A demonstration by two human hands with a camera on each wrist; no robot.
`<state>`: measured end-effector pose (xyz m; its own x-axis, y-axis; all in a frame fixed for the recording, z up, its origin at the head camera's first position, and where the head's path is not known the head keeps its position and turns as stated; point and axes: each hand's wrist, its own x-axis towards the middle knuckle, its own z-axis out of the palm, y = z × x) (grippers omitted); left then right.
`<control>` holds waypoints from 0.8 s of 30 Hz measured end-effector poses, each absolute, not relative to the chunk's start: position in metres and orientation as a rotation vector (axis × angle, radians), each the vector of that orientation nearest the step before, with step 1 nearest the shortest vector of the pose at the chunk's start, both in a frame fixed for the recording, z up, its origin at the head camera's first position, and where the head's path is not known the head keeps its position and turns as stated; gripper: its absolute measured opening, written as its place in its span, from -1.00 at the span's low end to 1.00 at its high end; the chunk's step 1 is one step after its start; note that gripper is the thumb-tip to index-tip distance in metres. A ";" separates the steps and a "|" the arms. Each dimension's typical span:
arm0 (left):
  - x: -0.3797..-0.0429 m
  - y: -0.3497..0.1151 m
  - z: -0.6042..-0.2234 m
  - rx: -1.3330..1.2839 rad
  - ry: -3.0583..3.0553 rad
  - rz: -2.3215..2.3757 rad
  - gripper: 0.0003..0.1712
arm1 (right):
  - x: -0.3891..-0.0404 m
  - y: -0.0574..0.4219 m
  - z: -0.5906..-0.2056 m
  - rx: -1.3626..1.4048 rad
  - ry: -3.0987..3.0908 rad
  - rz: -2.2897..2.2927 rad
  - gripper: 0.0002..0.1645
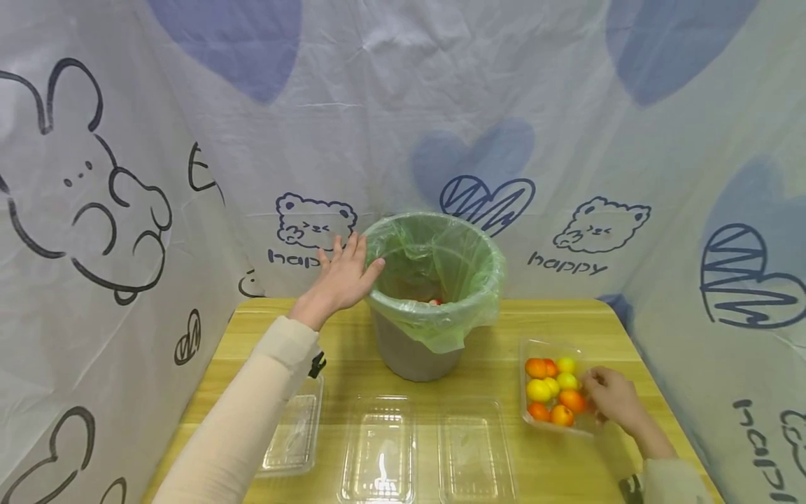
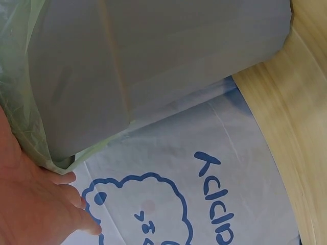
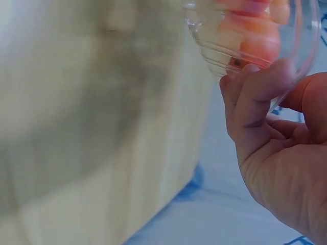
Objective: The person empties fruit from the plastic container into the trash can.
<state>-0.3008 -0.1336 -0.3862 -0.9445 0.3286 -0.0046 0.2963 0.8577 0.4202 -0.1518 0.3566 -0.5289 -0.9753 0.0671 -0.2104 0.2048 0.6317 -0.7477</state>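
My left hand [image 1: 346, 273] rests at the left rim of a grey bin [image 1: 415, 353], fingers spread and fairly straight. A green plastic bag [image 1: 472, 255] lines the bin and hangs over its rim; something small and red [image 1: 435, 302] shows inside. In the left wrist view, the fingers [image 2: 64, 201] lie beside the bag's folded edge. At the right, my right hand [image 1: 617, 402] pinches the edge of a clear plastic box [image 3: 207, 53] between thumb and fingers. Several small tomatoes [image 1: 538, 390], red, orange and yellow, lie in that box.
Three clear plastic boxes stand along the table's front: a left one [image 1: 311, 437], a middle one [image 1: 380, 486] and a right one [image 1: 475, 479]. Printed cloth [image 1: 390, 140] hangs behind the wooden table [image 1: 548, 318] and along both sides.
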 end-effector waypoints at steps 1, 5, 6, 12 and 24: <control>-0.301 -0.134 -0.386 0.498 2.953 0.651 -0.04 | -0.154 0.356 -0.524 0.217 2.692 -1.274 -0.57; -0.300 -0.133 -0.386 0.499 2.949 0.654 -0.04 | -0.161 0.355 -0.501 0.179 2.724 -1.306 -0.53; -0.300 -0.133 -0.386 0.500 2.948 0.654 -0.04 | -0.163 0.354 -0.494 0.176 2.735 -1.302 -0.52; -0.300 -0.133 -0.385 0.498 2.957 0.645 -0.05 | -0.177 0.347 -0.453 0.142 2.786 -1.286 -0.49; -0.300 -0.133 -0.386 0.498 2.960 0.628 -0.05 | -0.211 0.330 -0.377 0.150 2.874 -1.268 -0.49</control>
<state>-0.3000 -0.1332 -0.3855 -0.9445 0.3284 -0.0055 0.2979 0.8636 0.4068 -0.2110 0.3305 -0.3769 -0.9954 0.0888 -0.0355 0.0861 0.6706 -0.7368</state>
